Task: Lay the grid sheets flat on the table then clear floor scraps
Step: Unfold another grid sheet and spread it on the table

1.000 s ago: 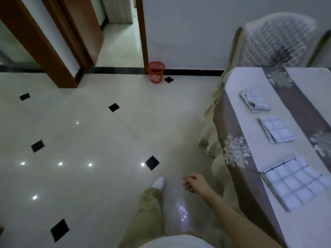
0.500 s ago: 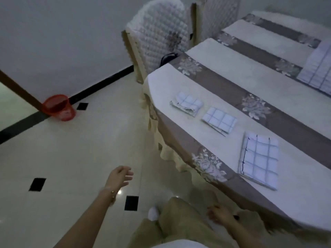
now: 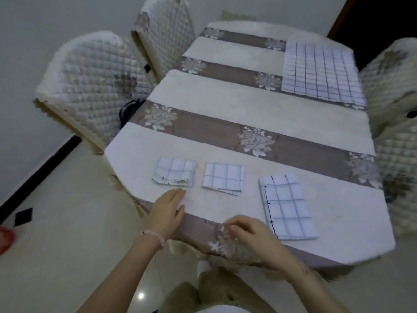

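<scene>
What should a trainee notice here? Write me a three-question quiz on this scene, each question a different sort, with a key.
1. True or false: the left hand grips the left folded sheet.
2. How many grid sheets lie on the table? A two, B four, C six.
3. Fill in: the large unfolded sheet lies at the table's ____ right corner.

Key:
1. False. Its fingers are straight and hold nothing.
2. B. These are the left one, the middle folded sheet, the right folded sheet and the unfolded one.
3. Far.
</scene>
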The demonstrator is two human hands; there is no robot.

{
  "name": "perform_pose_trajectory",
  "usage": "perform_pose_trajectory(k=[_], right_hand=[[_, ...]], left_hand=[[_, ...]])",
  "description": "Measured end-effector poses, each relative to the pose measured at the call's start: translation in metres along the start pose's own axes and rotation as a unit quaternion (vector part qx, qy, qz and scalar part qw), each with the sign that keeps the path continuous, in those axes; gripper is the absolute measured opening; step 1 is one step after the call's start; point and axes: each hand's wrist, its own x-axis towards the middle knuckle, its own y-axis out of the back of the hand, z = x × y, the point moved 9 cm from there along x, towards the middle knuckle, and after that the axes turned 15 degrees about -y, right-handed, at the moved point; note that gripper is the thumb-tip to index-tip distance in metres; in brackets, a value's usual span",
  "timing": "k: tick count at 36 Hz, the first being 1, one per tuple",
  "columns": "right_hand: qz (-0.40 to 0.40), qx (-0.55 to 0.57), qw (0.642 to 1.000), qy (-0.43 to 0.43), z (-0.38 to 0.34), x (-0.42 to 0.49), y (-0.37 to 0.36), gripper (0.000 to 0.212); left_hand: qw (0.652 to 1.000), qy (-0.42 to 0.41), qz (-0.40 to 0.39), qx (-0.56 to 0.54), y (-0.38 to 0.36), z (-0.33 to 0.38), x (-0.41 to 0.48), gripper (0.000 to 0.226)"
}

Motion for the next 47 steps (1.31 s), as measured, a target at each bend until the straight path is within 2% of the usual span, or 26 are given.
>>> perform_pose_trajectory(k=[4,8,14,17,22,25,28,30,32,34,37,39,42,44,47], right_hand=[[0.086,0.063,0.994,-0.002,-0.016,0.031,0.043,0.019],[0.140,0.104,0.985,-0.012,-0.020,0.067,0.069,0.022],[0.245,-0.047,0.968,-0.014,-0.042,0.104,0.084,0.041],[0.259,-0.114,0.959,-0.024,-0.045,0.123,0.081,0.046],[0.273,-0.187,0.940,-0.084,-0.029,0.135,0.073,0.040],[0.294,-0.192,0.930,-0.108,-0.024,0.131,0.075,0.033],[0.293,-0.082,0.945,-0.119,-0.017,0.122,0.078,0.015],[0.276,0.032,0.953,-0.121,-0.013,0.110,0.077,0.004],[0.240,0.161,0.952,-0.103,-0.016,0.095,0.072,0.002],[0.199,0.262,0.941,-0.086,-0.019,0.079,0.064,0.005],[0.172,0.314,0.931,-0.074,-0.021,0.060,0.052,0.009],[0.157,0.344,0.924,-0.064,-0.020,0.050,0.044,0.008],[0.143,0.373,0.914,-0.061,-0.016,0.041,0.034,0.010],[0.139,0.382,0.911,-0.064,-0.014,0.038,0.028,0.012],[0.135,0.386,0.910,-0.071,-0.011,0.037,0.023,0.014]], left_hand=[[0.992,-0.040,-0.077,0.087,-0.015,-0.004,0.009,0.051],[0.990,-0.052,-0.079,0.100,-0.017,-0.007,0.006,0.051],[0.988,-0.071,-0.098,0.094,-0.019,-0.010,0.001,0.051],[0.987,-0.082,-0.115,0.081,-0.024,-0.015,-0.001,0.050],[0.984,-0.076,-0.143,0.078,-0.025,-0.019,-0.004,0.057],[0.984,-0.067,-0.147,0.071,-0.023,-0.018,-0.004,0.061],[0.984,-0.104,-0.123,0.074,-0.019,-0.012,-0.002,0.049],[0.982,-0.120,-0.126,0.075,-0.018,-0.011,0.001,0.050],[0.982,-0.128,-0.124,0.068,-0.014,-0.012,0.006,0.049],[0.987,-0.129,-0.091,0.002,-0.002,-0.007,0.013,0.046],[0.987,-0.091,-0.036,-0.131,0.019,-0.002,0.026,0.033],[0.959,-0.016,-0.011,-0.284,0.026,-0.002,0.033,0.024],[0.865,0.124,-0.006,-0.486,0.026,0.002,0.040,0.021],[0.802,0.183,-0.024,-0.568,0.020,0.009,0.042,0.031],[0.747,0.208,-0.075,-0.627,0.014,0.025,0.042,0.035]])
